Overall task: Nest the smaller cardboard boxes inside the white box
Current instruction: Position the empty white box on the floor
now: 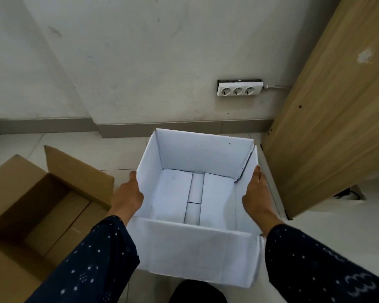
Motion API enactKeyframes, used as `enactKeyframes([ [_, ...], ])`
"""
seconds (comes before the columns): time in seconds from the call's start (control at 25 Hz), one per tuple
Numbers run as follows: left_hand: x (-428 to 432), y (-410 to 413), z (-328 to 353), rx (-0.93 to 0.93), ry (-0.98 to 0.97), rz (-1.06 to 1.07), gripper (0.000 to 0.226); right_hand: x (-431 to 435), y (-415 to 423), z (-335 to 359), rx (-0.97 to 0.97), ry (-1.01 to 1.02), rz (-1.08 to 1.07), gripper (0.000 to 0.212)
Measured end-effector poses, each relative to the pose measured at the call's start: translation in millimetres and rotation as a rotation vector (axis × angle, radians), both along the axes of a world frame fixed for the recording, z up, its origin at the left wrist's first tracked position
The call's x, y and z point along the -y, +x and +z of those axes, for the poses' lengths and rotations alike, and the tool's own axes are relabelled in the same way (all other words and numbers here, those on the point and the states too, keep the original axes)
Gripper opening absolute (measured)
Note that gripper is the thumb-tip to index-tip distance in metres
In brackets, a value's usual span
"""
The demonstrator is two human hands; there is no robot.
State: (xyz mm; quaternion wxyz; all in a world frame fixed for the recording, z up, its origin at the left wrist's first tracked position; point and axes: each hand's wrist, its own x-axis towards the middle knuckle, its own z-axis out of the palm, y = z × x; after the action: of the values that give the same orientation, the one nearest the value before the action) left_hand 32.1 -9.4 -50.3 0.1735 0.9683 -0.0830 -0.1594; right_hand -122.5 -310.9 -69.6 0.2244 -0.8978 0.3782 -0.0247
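A white box [197, 250] stands open in the middle of the floor, with nothing inside it; only its folded bottom flaps show. My left hand [128, 195] presses flat against the outside of its left wall. On the other side, my right hand [257, 193] lies against the right wall, fingers pointing away from me. A brown cardboard box [13, 193] sits to the left, open, its flaps raised and its inside bare. The two boxes stand apart.
A wooden panel [328, 119] leans close to the white box's right side. A white triple socket [239, 88] is on the wall behind. A grey skirting board [53, 125] runs along the floor's far edge. Pale floor tiles surround the boxes.
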Motion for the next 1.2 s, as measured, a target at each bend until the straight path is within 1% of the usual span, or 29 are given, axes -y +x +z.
enactKeyframes([
  [0.08, 0.8, 3.9, -8.5, -0.025, -0.048, 0.043, 0.051, 24.4, 27.9, 5.9, -0.026, 0.015, 0.093, 0.095],
  [0.12, 1.7, 5.7, -11.4, -0.024, -0.061, 0.059, 0.050, 34.6, 39.8, 10.3, -0.018, 0.059, 0.117, 0.094],
  [0.2, 3.5, 10.0, -15.2, -0.015, -0.098, 0.092, 0.044, 49.6, 51.4, 13.5, 0.022, 0.184, 0.083, 0.088],
  [0.28, 8.8, 16.1, -17.5, -0.008, -0.123, 0.115, 0.043, 53.1, 45.2, 10.0, 0.005, 0.219, -0.031, 0.078],
  [0.36, 17.5, 24.0, -17.7, -0.003, -0.131, 0.138, 0.045, 47.3, 28.4, -1.0, -0.060, 0.156, -0.131, 0.068],
  [0.44, 28.0, 33.8, -19.0, 0.026, -0.131, 0.124, 0.045, 45.1, 19.6, -11.0, -0.099, 0.087, -0.169, 0.061],
  [0.52, 38.9, 42.9, -19.5, 0.054, -0.136, 0.096, 0.045, 56.9, 30.3, -9.2, -0.122, 0.054, -0.144, 0.060],
  [0.6, 49.2, 48.9, -20.6, 0.059, -0.144, 0.082, 0.047, 74.5, 46.2, -0.4, -0.133, 0.065, -0.121, 0.059],
  [0.72, 59.4, 55.7, -22.6, 0.046, -0.175, 0.084, 0.049, 84.8, 59.8, 5.6, -0.164, 0.057, -0.148, 0.060],
  [0.8, 59.5, 60.2, -20.7, 0.009, -0.189, 0.079, 0.049, 81.5, 59.4, 8.4, -0.198, 0.051, -0.172, 0.060],
  [0.88, 51.9, 63.0, -14.0, -0.055, -0.200, 0.056, 0.049, 74.0, 61.9, 18.6, -0.238, 0.042, -0.196, 0.064],
  [0.96, 36.5, 65.9, -3.9, -0.065, -0.216, 0.058, 0.053, 61.7, 72.3, 31.5, -0.146, -0.084, -0.159, 0.071],
  [1.04, 12.5, 70.4, 11.4, -0.001, -0.229, 0.081, 0.052, 30.5, 93.5, 50.6, 0.039, -0.208, 0.003, 0.071],
  [1.12, -17.6, 73.2, 28.8, 0.060, -0.260, 0.102, 0.049, -18.6, 122.8, 72.7, 0.201, -0.172, 0.187, 0.060],
  [1.2, -56.3, 71.2, 42.0, 0.109, -0.284, 0.132, 0.045, -80.2, 149.8, 85.5, 0.285, -0.095, 0.378, 0.054],
])
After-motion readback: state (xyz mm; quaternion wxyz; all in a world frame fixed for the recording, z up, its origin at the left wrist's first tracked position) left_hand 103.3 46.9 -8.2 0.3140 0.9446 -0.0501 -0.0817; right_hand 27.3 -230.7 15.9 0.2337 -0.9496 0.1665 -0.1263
